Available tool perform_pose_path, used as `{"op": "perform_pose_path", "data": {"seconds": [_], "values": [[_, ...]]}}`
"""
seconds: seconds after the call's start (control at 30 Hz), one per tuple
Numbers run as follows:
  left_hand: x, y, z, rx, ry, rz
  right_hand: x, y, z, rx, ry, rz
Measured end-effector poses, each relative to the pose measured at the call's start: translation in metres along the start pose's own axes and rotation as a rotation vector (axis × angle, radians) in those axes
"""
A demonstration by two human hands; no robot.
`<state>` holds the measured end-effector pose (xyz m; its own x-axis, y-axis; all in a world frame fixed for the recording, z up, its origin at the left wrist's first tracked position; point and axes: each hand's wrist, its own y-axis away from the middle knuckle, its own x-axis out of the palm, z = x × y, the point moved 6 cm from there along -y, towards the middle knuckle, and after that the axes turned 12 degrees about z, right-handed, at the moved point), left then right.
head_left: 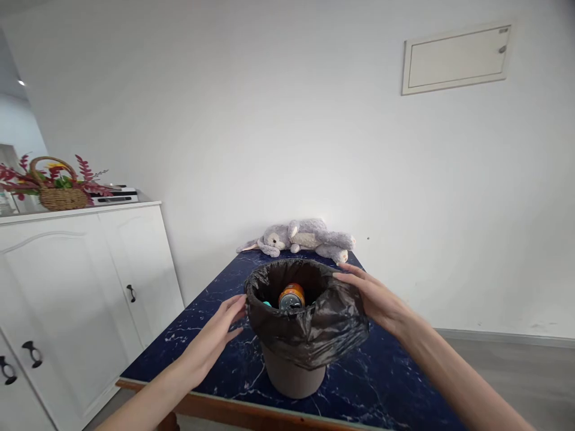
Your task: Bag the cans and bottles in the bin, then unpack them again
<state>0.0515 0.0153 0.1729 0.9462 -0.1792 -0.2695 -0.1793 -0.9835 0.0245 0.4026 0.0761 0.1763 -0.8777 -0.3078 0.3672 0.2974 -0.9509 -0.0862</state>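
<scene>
A grey-brown trash bin stands upright on a dark blue marbled table, lined with a black plastic garbage bag. The bag folds over the rim and hangs lower and looser on the right. Inside lie an orange drink can, its silver top toward me, and a small turquoise thing, mostly hidden. My left hand touches the left side of the bag's rim with its fingers stretched and apart. Against the right of the rim lies my right hand, fingers extended along the bag; some fingers are hidden.
Behind the bin, a grey plush rabbit lies at the far end of the table, against the wall. To the left is a white cabinet carrying a wicker flower basket. A panel door is set in the wall.
</scene>
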Motion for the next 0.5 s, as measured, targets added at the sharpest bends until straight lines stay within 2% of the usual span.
{"op": "perform_pose_path", "data": {"seconds": [0.07,0.13,0.2,0.3,0.4,0.5], "values": [[0.004,-0.015,0.007,-0.135,0.182,0.098,0.005,-0.007,0.019,-0.024,0.108,0.037],[0.005,-0.033,0.008,-0.199,0.269,0.150,0.014,-0.015,0.038,-0.050,0.202,0.098],[-0.001,-0.049,0.001,-0.150,0.250,0.118,0.024,-0.021,0.054,-0.081,0.231,0.137],[-0.014,-0.063,-0.020,-0.013,0.215,0.040,0.036,-0.024,0.072,-0.104,0.221,0.167],[-0.023,-0.062,-0.049,0.083,0.212,-0.005,0.041,-0.018,0.085,-0.123,0.295,0.191],[-0.032,-0.050,-0.084,0.186,0.173,-0.091,0.031,-0.006,0.098,-0.178,0.416,0.156]]}}
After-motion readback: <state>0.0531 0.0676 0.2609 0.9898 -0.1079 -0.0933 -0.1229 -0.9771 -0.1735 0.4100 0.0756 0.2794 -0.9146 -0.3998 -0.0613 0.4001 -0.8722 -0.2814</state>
